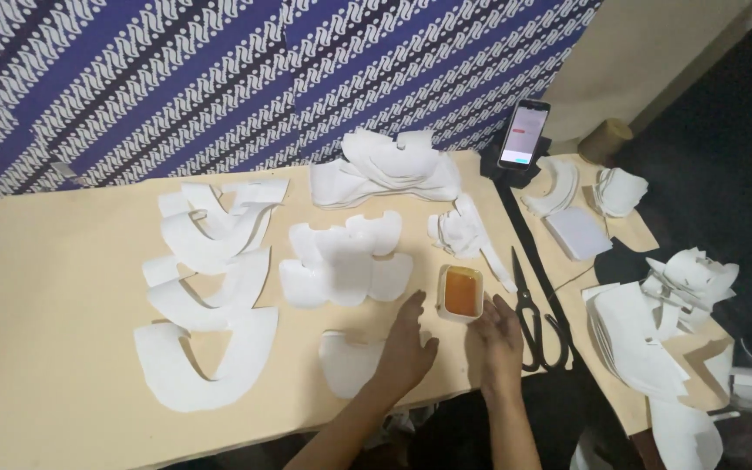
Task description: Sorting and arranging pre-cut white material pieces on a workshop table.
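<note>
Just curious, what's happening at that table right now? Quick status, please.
Left hand flat on a white cut piece. Right hand open beside the tub of orange paste. Scissors just right of it.

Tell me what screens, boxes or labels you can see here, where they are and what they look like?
Phone: propped upright at the table's far right edge, against the patterned cloth; a black-framed rectangle, its lit screen white with a small red patch.
Small tub: on the table just beyond the left hand and right hand; a cream, rounded rectangle, open, holding something orange.
No labels or signs show.
</note>
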